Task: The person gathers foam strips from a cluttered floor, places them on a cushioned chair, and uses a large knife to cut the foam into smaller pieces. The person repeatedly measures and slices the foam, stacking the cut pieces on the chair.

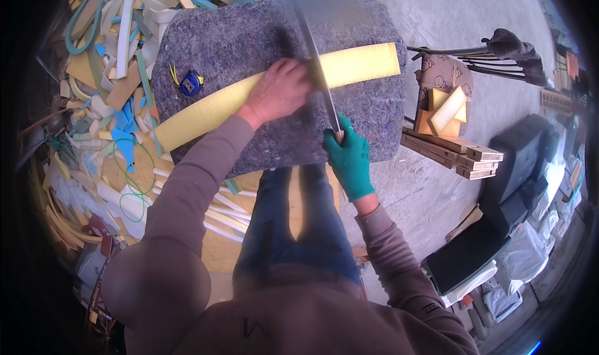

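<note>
A long strip of yellow foam (212, 109) lies slantwise across a felt-covered work table (237, 33). My bare left hand (281, 91) presses on the strip near its middle, just left of the blade; its fingertips are partly hidden. In a green glove, my right hand (348, 158) is closed round the handle of a long knife (315, 58). The blade points away from me and crosses the foam strip. Whether it has cut into the foam, I cannot tell. On the table's left side rests a blue tape measure (190, 83).
Foam offcuts (100, 61) are heaped left of and behind the table. To the right stand stacked wooden pieces (455, 152), with foam blocks (446, 113) above them. Dark cushioned furniture (518, 161) and plastic-wrapped items (530, 255) line the far right. White strips (228, 214) lie by my legs.
</note>
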Motion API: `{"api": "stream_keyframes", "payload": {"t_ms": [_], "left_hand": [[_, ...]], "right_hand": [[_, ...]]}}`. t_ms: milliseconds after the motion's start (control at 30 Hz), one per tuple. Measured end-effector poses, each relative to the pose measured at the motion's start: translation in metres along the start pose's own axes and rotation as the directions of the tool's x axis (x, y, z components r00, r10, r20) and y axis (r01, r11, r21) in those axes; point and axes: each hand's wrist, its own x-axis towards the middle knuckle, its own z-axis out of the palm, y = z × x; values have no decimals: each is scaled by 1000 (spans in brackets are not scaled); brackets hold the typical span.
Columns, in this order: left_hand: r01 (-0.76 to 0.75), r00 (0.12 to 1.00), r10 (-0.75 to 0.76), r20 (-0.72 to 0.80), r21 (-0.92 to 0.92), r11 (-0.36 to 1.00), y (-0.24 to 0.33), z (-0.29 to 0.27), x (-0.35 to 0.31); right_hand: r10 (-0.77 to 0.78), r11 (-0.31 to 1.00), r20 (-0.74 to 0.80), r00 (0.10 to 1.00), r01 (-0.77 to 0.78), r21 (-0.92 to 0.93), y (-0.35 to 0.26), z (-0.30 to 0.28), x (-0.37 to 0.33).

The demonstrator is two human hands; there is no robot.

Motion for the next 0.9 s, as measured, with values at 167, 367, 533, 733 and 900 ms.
{"api": "stream_keyframes", "payload": {"t_ms": [167, 367, 533, 733, 900], "left_hand": [[2, 1000, -2, 13, 10, 1000, -1, -1, -1], [-4, 1000, 4, 11, -19, 1000, 0, -3, -1], [-11, 1000, 9, -28, -57, 998, 2, -4, 0], [4, 1000, -4, 9, -53, 999, 1, -4, -1], [-23, 999, 20, -39, -75, 997, 3, -4, 0]], "right_hand": [[-2, 996, -20, 1000, 0, -89, 21, -4, -30], [137, 987, 15, 990, -135, -91, 50, -17, -82], [88, 995, 20, 996, -87, -48, 64, -18, -86], [130, 990, 20, 991, -129, -50, 59, -15, -82], [58, 997, 13, 998, -57, -54, 35, -15, -56]]}}
